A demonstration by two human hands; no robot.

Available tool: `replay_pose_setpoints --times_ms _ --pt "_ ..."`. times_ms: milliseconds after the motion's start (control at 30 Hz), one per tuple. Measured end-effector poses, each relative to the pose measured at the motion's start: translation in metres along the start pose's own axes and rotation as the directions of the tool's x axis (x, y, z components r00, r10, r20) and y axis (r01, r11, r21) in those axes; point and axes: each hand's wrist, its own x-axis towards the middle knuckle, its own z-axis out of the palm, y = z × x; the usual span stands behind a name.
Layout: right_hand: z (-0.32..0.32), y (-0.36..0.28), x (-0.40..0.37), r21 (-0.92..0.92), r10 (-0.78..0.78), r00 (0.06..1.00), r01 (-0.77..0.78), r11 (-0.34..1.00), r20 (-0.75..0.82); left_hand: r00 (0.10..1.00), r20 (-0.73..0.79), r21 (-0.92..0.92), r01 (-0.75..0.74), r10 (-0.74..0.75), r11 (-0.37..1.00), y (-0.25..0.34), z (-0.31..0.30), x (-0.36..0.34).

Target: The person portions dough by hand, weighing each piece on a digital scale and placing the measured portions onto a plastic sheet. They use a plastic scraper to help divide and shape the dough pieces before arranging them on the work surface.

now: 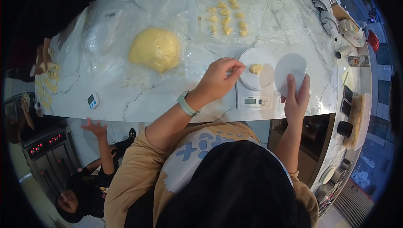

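On the round plate of a white kitchen scale (255, 100) lies a small yellow dough piece (256, 69). My left hand (222, 74), with a watch at its wrist, is at the plate's left edge, thumb and forefinger pinched together; what they hold, if anything, is too small to make out. A white rounded scraper (290, 69) is gripped in my right hand (297, 95), just right of the scale. Left of my left hand, a large yellow dough mound (155, 49) sits under clear plastic. Several small dough pieces (226, 20) rest on a plastic sheet beyond the scale.
A white timer (93, 100) lies near the table's front left edge. Other people's hands are by dough pieces (48, 83) at the far left and below that edge. An oven (50, 154) stands lower left. Trays and containers (359, 121) line the right counter.
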Motion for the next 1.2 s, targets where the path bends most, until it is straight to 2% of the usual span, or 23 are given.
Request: replay_pose_setpoints --times_ms 33,67,133,200,267,300,400,567,633,667,700,733,767,800,833,867,933,967,1000,1067,1100,1167,1200 --pt "0.003 -0.001 0.0 0.045 -0.013 1.0 0.013 0.999 -0.007 0.997 -0.015 -0.057 0.076 -0.077 0.995 -0.001 -0.006 -0.006" --pt "0.006 -0.002 -0.001 0.09 -0.025 1.0 0.026 0.996 -0.015 0.997 -0.015 -0.058 0.077 -0.078 0.995 -0.002 -0.011 -0.012" --pt "0.012 -0.004 -0.003 0.115 -0.042 0.999 0.041 0.993 -0.001 0.987 -0.124 -0.131 0.086 -0.102 0.988 -0.003 -0.019 -0.025" --pt "0.018 -0.004 -0.005 0.138 -0.057 0.998 0.056 0.989 0.006 0.984 -0.133 -0.121 0.1 -0.116 0.988 -0.011 -0.024 -0.039" --pt "0.026 -0.002 -0.004 -0.008 -0.223 0.975 0.223 0.975 0.021 0.982 -0.137 -0.114 0.111 -0.126 0.987 -0.016 -0.031 -0.052" --pt "0.033 -0.004 -0.004 0.05 -0.236 0.972 0.236 0.97 0.002 0.979 -0.127 -0.089 0.15 -0.161 0.985 -0.016 -0.034 -0.059" --pt "0.043 -0.006 -0.007 -0.036 -0.203 0.979 0.204 0.978 0.027 0.972 -0.118 -0.085 0.194 -0.203 0.977 -0.021 -0.043 -0.079" --pt "0.044 -0.002 -0.007 -0.075 -0.187 0.98 0.182 0.98 -0.069 0.963 -0.074 -0.097 0.252 -0.26 0.963 -0.021 -0.068 -0.104" --pt "0.039 -0.004 -0.009 0.091 -0.194 0.969 0.209 0.974 -0.156 0.909 0.162 -0.008 0.389 -0.383 0.921 -0.018 -0.085 -0.111" --pt "0.032 -0.001 -0.012 0.076 -0.19 0.967 0.205 0.976 -0.169 0.91 0.179 -0.015 0.383 -0.374 0.924 -0.019 -0.094 -0.115" --pt "0.018 0.005 -0.016 0.061 -0.151 0.984 0.157 0.986 -0.097 0.868 0.364 -0.005 0.365 -0.338 0.931 -0.022 -0.105 -0.12" --pt "0.004 0.011 -0.02 0.044 -0.107 0.994 0.108 0.993 -0.024 0.793 0.534 0.003 0.345 -0.293 0.938 -0.024 -0.117 -0.126" --pt "-0.007 0.014 -0.024 0.104 -0.036 0.996 0.027 0.994 0.084 0.697 0.637 0.142 0.312 -0.328 0.939 -0.025 -0.13 -0.131" --pt "-0.021 0.013 -0.027 0.097 -0.033 0.996 0.025 0.995 0.077 0.591 0.715 0.273 0.255 -0.373 0.927 -0.025 -0.144 -0.137" --pt "-0.034 0.01 -0.03 0.084 0.221 0.892 -0.275 0.958 0.393 0.508 0.769 0.302 0.246 -0.388 0.921 -0.026 -0.158 -0.145" --pt "-0.045 0.009 -0.034 -0.021 0.414 0.631 -0.533 0.846 0.657 0.423 0.812 0.332 0.234 -0.403 0.914 -0.025 -0.171 -0.153" --pt "-0.056 0.029 -0.056 -0.173 0.339 0.341 -0.433 0.885 0.877 0.14 0.91 0.325 0.345 -0.39 0.881 -0.017 -0.186 -0.164" --pt "-0.064 0.033 -0.068 -0.295 0.366 0.082 -0.443 0.847 0.927 0.101 0.948 0.244 0.374 -0.301 0.895 -0.032 -0.189 -0.193" --pt "-0.071 0.035 -0.079 -0.415 0.373 -0.182 -0.418 0.808 0.91 0.065 0.976 0.163 0.404 -0.206 0.9 -0.047 -0.188 -0.221" --pt "-0.078 0.034 -0.097 -0.532 0.325 -0.51 -0.333 0.779 0.796 0.05 0.989 0.088 0.557 -0.139 0.826 -0.039 -0.18 -0.247" --pt "-0.082 0.029 -0.101 -0.531 0.327 -0.509 -0.329 0.781 0.796 0.064 0.988 0.072 0.622 -0.142 0.78 -0.029 -0.173 -0.255" --pt "-0.094 0.018 -0.105 -0.477 0.235 -0.59 -0.294 0.829 0.772 0.111 0.977 0.052 0.705 -0.183 0.707 -0.006 -0.158 -0.262" --pt "-0.105 0.022 -0.109 -0.478 0.236 -0.595 -0.288 0.83 0.768 0.136 0.969 0.04 0.733 -0.205 0.679 0.007 -0.151 -0.262"
